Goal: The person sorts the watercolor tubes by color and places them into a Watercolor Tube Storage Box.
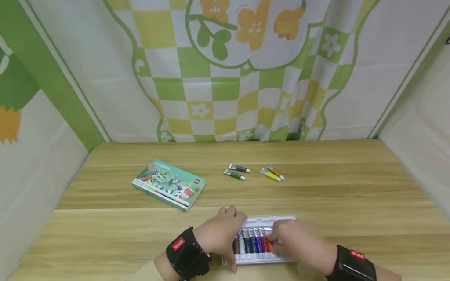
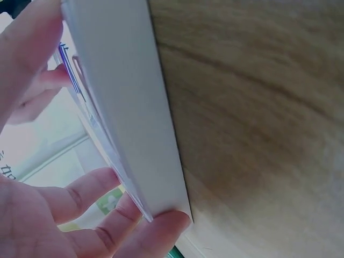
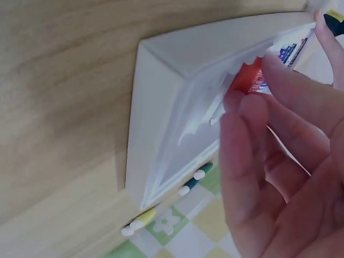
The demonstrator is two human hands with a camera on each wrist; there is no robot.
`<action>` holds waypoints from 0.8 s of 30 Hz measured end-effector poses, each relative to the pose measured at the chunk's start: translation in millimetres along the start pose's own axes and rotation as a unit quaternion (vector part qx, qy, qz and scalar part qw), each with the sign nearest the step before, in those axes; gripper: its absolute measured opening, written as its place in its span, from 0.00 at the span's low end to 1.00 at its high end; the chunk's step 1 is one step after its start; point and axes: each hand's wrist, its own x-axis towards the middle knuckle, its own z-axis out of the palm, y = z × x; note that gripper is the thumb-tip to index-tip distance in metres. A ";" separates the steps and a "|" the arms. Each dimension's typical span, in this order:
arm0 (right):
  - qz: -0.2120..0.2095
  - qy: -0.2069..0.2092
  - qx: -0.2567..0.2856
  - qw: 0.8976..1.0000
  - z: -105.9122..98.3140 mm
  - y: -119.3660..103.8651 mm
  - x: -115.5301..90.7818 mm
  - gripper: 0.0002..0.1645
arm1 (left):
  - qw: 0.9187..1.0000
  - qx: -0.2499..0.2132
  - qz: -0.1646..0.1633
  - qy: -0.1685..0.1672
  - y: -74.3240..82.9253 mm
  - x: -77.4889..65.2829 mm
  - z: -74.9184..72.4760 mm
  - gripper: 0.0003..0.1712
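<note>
At the tray (image 1: 260, 217)'s right end, right hand (image 1: 300, 243) is pinching an orange-red tube (image 3: 248, 79) lying crosswise; left hand (image 1: 221, 235) is gripping its left edge, fingers curled.

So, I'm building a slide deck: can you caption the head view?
Both hands, left hand and right hand, on a white tray of paint tubes; four loose tubes and a box beyond.

Wooden surface (image 1: 323, 197). Rear left: green box (image 1: 168, 184), lying flat. Rear centre: two green tubes (image 1: 237, 171) side by side; just to their right, yellow tube (image 1: 270, 175) w/ orange tube (image 1: 276, 171). Bkgd: checked green-yellow cloth (image 1: 231, 61).
</note>
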 end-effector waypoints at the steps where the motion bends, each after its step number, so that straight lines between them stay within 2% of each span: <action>1: -0.009 0.004 -0.013 1.000 0.4 -0.9 0.7 0.07 | 1.000 0.001 0.000 0.002 -0.5 -0.2 -0.9 0.65; 3: -0.027 0.010 -0.026 0.999 -0.5 -1.1 1.7 0.04 | 1.000 0.003 0.000 0.005 -1.1 -0.6 -2.3 0.65; 5: -0.025 0.002 -0.010 1.000 -2.9 0.1 3.5 0.05 | 1.000 0.003 0.000 0.005 -1.2 -0.4 -3.0 0.65; 10: 0.001 -0.042 0.052 0.998 -6.8 4.4 4.2 0.10 | 1.000 -0.003 -0.002 -0.007 -0.2 -1.4 0.9 0.64; 13: -0.003 -0.069 0.088 0.994 -10.1 9.4 4.6 0.11 | 1.000 0.008 0.003 -0.007 -0.1 -1.7 3.8 0.64; 17: -0.025 -0.099 0.106 0.989 -19.7 18.5 8.5 0.10 | 1.000 0.023 0.012 -0.003 -0.1 -1.4 5.4 0.65; 21: -0.043 -0.090 0.083 0.992 -40.1 29.1 19.5 0.09 | 1.000 0.028 0.011 -0.003 -1.3 -1.5 4.5 0.65; 24: -0.058 -0.056 0.051 0.995 -57.6 42.0 33.6 0.09 | 1.000 0.029 0.008 -0.001 -3.1 -1.2 2.4 0.65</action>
